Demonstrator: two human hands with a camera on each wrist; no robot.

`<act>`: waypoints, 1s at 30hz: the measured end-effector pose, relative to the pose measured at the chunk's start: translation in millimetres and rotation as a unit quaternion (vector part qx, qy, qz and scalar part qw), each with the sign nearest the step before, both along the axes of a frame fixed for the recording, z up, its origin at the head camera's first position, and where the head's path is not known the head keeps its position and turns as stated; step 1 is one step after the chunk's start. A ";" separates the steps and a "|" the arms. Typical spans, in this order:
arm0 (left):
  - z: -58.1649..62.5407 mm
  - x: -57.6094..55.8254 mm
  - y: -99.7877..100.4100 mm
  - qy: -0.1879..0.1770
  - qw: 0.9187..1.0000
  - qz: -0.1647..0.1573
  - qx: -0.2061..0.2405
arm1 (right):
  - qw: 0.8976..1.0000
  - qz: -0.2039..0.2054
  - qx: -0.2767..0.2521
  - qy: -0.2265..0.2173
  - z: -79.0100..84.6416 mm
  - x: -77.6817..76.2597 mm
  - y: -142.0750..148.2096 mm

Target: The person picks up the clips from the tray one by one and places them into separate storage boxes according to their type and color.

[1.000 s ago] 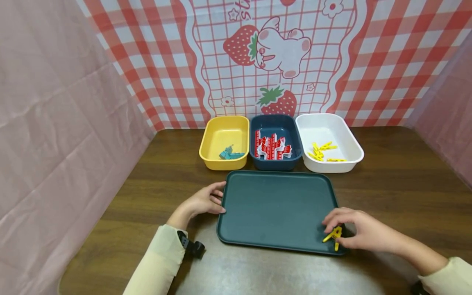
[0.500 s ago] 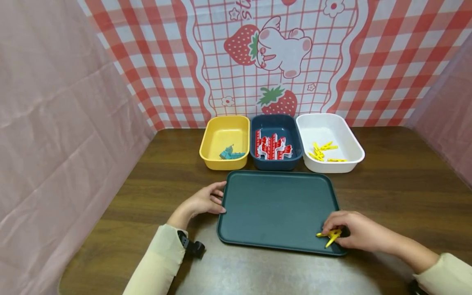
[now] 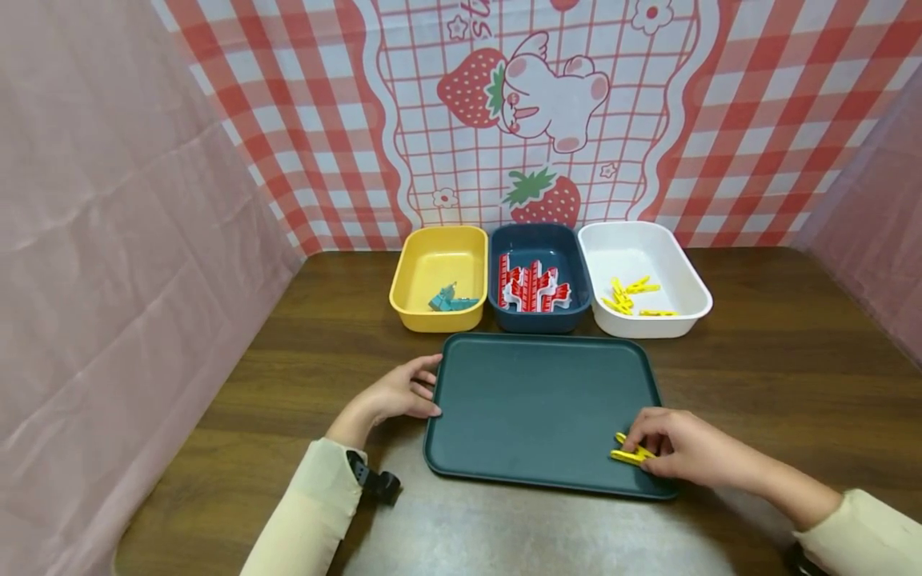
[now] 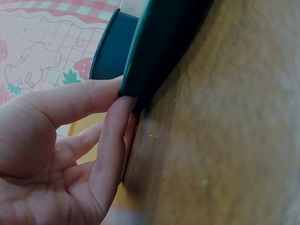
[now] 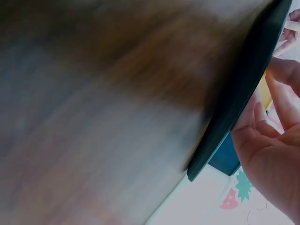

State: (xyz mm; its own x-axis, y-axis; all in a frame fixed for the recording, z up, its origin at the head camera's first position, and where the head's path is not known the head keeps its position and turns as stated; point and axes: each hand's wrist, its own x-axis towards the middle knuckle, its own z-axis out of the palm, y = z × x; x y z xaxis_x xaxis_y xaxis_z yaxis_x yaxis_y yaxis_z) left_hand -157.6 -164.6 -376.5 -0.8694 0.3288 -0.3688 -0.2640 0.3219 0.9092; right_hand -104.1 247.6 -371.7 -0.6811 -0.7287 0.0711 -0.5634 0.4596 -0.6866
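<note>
A dark green tray (image 3: 540, 408) lies on the table in the head view. At its left edge my left hand (image 3: 396, 392) touches the rim with thumb and fingers spread apart; the left wrist view shows those fingertips against the tray's edge (image 4: 150, 51). Over the tray's lower right corner, my right hand (image 3: 684, 448) pinches a yellow clothespin (image 3: 632, 456) between thumb and fingers. The clothespin lies low over the tray surface; whether it touches is unclear. In the right wrist view the tray and hand (image 5: 276, 150) hide most of it.
Behind the tray stand three bins side by side: a yellow bin (image 3: 439, 322) with teal clips (image 3: 452, 298), a dark blue bin (image 3: 540, 322) with several red-and-white pieces (image 3: 533, 286), and a white bin (image 3: 634, 240) with several yellow clothespins (image 3: 623, 296). A patterned cloth (image 3: 331, 128) hangs behind.
My right hand has moved slightly left over the tray, and the yellow clothespin has turned so its legs point left. The left hand and tray stay put.
</note>
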 end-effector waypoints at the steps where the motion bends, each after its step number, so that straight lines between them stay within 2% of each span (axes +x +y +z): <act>1: -0.3 -0.1 -0.1 0.000 1.000 -0.001 0.000 | 1.000 -0.008 -0.001 -0.014 0.6 -0.5 -0.9; 4: -0.3 -0.1 -0.1 0.001 1.000 -0.002 0.000 | 0.997 -0.033 -0.007 -0.063 2.9 -1.9 -4.0; 7: -0.4 -0.1 0.0 0.000 1.000 -0.001 -0.001 | 0.989 -0.068 -0.010 -0.130 6.4 -3.1 -7.2; 10: -0.3 -0.2 0.2 0.000 1.000 0.001 -0.001 | 0.977 -0.108 -0.018 -0.185 8.9 -3.8 -10.3; 15: 0.2 -0.2 -0.1 0.000 1.000 0.004 -0.003 | 0.950 -0.181 -0.041 -0.252 12.4 -5.9 -13.6; 21: 0.0 -0.2 -0.4 0.004 1.000 0.001 -0.005 | 0.920 -0.242 -0.082 -0.297 13.1 -10.5 -14.3; 25: 0.4 -0.1 -0.1 0.001 1.000 0.003 -0.003 | 0.903 -0.264 -0.116 -0.317 13.4 -15.9 -12.6; 30: 0.2 -0.4 0.4 0.000 1.000 0.003 -0.001 | 0.889 -0.285 -0.146 -0.327 16.2 -22.4 -8.8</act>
State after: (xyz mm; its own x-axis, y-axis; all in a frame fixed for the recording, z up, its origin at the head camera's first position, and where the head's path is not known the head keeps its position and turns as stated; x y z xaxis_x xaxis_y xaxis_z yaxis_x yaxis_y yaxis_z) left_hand -158.0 -164.2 -376.3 -0.8715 0.3220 -0.3698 -0.2663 0.3224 0.9084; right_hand -126.5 238.8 -355.5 -0.8988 -0.2680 -0.3469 0.2679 0.2907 -0.9186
